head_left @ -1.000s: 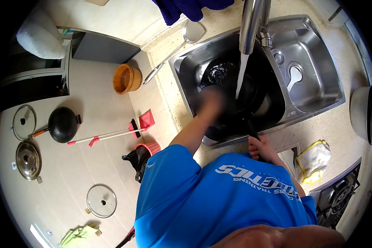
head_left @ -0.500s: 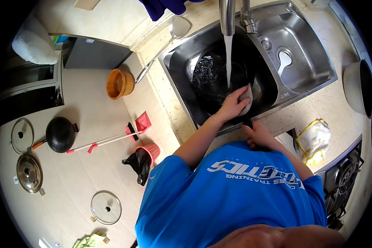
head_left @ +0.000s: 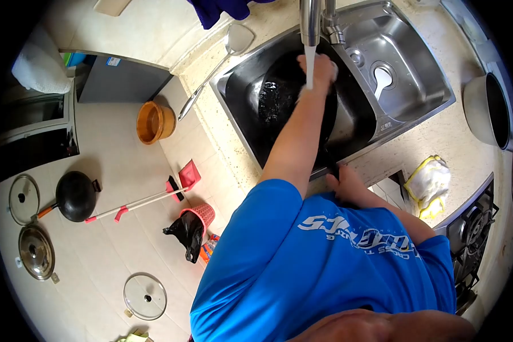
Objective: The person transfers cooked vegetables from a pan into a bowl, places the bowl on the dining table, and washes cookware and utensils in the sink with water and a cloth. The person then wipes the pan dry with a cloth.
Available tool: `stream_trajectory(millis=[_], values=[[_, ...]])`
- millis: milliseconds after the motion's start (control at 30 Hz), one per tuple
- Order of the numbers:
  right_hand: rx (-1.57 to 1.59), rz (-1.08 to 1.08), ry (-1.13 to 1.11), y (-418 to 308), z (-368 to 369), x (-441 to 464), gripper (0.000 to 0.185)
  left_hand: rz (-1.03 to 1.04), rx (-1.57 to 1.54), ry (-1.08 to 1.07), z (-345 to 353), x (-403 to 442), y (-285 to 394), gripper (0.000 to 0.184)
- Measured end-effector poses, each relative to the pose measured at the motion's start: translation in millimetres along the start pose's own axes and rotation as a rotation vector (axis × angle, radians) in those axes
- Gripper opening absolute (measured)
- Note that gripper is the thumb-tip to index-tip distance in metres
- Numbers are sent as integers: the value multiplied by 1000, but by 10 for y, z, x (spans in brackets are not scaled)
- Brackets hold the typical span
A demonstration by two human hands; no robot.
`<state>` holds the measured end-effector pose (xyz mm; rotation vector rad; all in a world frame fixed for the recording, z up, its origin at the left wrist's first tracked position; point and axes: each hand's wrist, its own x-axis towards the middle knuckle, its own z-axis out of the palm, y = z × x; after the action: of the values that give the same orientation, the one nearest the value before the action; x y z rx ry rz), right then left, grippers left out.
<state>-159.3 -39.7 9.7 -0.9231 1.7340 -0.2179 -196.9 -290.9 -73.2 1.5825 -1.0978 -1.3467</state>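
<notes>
A black pan [head_left: 276,94] lies in the left basin, with shiny wet patches on its surface. Water from the faucet [head_left: 310,25] pours onto my left hand [head_left: 320,73] at the pan's far side. That hand is closed on a pale cloth [head_left: 334,71], of which only an edge shows. By the basin's near rim, my right hand [head_left: 347,183] is closed around the pan's black handle [head_left: 329,161]; part of the grip is hidden.
A white spoon [head_left: 383,78] lies in the right basin [head_left: 419,94]. On the counter are a long-handled spatula [head_left: 239,40], yellow-edged cloth [head_left: 429,183] and grey pot [head_left: 480,111]. A stove stands at right; a wooden bucket [head_left: 155,122], lids and wok are at left.
My left hand has moved the cloth from the pan's near right side to its far side, under the water stream. The right hand stays at the handle. The view has shifted slightly.
</notes>
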Motion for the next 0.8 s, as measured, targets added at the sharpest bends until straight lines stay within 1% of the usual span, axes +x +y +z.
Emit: stream_trajectory(millis=[33,100,133,200,233,267,300,333,367,400,467,500,533,600,633,667,733,767,800], values=[[0,2,9,21,2,-6,31,-91,-10,-202,-105,174,57,22],[-36,-44,40,54,-8,-6,30,-242,-91,-34,-19,338,-80,24],[-37,-44,37,53,-24,-3,30,-243,-90,-31,29,211,-168,24],[149,89,-106,20,-72,3,30,425,361,94,-71,-183,-398,33],[150,87,-112,8,-106,-6,30,480,221,-40,-163,-389,-438,35],[212,108,-165,4,-158,-26,30,529,77,-173,-251,-593,-471,38],[268,126,-213,8,-204,-17,30,588,38,-247,-321,-733,-520,37],[258,124,-215,26,-222,4,30,648,-1,-318,-382,-821,-542,36],[270,110,-217,44,-219,14,29,672,19,-372,-422,-836,-540,35],[279,97,-221,49,-209,16,28,668,16,-356,-441,-782,-506,35],[234,121,-202,23,-230,17,27,932,61,-458,-405,-603,-389,36],[202,147,-180,4,-247,12,26,996,131,-439,-371,-491,-314,36],[183,145,-177,-14,-258,2,26,1004,190,-425,-349,-387,-234,37],[116,98,-149,-70,-262,-17,23,969,122,-296,-193,-9,-385,39],[145,160,-127,-124,-267,-54,24,905,263,-357,-56,366,-725,46],[132,157,-124,-111,-260,-50,24,880,402,-347,-110,528,-837,52],[93,112,-119,-51,-225,-20,28,914,730,-281,-479,570,-739,57],[95,111,-116,-28,-216,-17,33,895,854,-233,-619,589,-803,59],[86,106,-117,-28,-225,-12,33,871,981,-185,-757,615,-918,60]])
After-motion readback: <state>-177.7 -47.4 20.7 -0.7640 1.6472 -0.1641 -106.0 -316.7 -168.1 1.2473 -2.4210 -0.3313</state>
